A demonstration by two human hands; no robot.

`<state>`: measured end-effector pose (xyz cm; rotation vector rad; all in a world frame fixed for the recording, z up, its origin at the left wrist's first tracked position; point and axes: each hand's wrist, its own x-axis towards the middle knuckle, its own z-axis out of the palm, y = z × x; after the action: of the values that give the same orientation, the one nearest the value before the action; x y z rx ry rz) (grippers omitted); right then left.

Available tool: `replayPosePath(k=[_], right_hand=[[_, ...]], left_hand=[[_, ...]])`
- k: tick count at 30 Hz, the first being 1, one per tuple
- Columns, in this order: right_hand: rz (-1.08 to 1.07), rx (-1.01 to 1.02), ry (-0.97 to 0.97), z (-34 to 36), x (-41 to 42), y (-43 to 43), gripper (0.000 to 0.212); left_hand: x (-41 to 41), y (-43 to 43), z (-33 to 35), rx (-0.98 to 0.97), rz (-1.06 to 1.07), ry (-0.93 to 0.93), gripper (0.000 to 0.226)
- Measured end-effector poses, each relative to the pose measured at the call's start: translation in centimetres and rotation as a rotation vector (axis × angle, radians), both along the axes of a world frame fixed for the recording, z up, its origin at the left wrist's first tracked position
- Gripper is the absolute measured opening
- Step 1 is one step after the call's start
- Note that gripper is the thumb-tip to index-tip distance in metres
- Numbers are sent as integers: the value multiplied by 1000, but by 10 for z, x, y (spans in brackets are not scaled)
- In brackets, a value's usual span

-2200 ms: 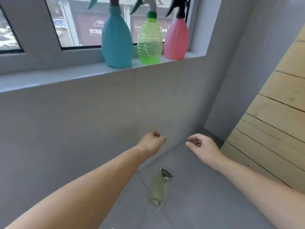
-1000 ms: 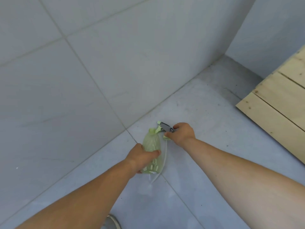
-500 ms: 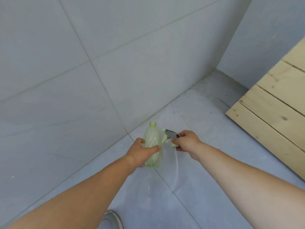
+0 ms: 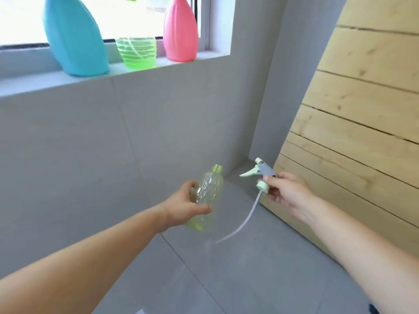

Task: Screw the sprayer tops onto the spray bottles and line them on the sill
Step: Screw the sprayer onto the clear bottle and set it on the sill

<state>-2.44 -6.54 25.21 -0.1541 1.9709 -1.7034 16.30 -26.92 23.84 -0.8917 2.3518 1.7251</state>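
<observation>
Since half a second ago both hands have risen from the floor and drawn apart, and the sill has come into view at 11 o'clock. The left hand has its fingers clamped round the pale green bottle, whose bare neck tilts toward 1 o'clock. At 3 o'clock of it, well apart, the right hand pinches the sprayer top, its dip tube trailing toward 7 o'clock. There are four bottles: one held, and three on the sill, running from 9 toward 3 o'clock: blue bottle, bright green bottle, pink bottle. One loose sprayer top shows.
</observation>
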Motion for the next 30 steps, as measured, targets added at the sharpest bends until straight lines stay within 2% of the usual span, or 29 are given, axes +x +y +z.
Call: replayPosePath(k=[5, 8, 10, 16, 21, 26, 30], right_hand=[[-197, -292, 268, 112, 21, 58, 6], [-285, -462, 328, 147, 32, 86, 8], [-296, -497, 366, 156, 39, 95, 13], [-262, -454, 403, 150, 50, 95, 16], [-238, -441, 379, 145, 47, 91, 19], [-37, -358, 321, 135, 60, 75, 17], [160, -200, 335, 119, 74, 58, 20]], left_hand=[[31, 12, 60, -70, -94, 73, 74], [45, 21, 73, -137, -136, 72, 68], [49, 28, 77, -199, -153, 72, 69], [48, 43, 81, -328, -215, 132, 67], [50, 45, 81, -411, -261, 110, 68], [48, 51, 78, -427, -332, 116, 66], [43, 58, 81, -403, -359, 157, 65]])
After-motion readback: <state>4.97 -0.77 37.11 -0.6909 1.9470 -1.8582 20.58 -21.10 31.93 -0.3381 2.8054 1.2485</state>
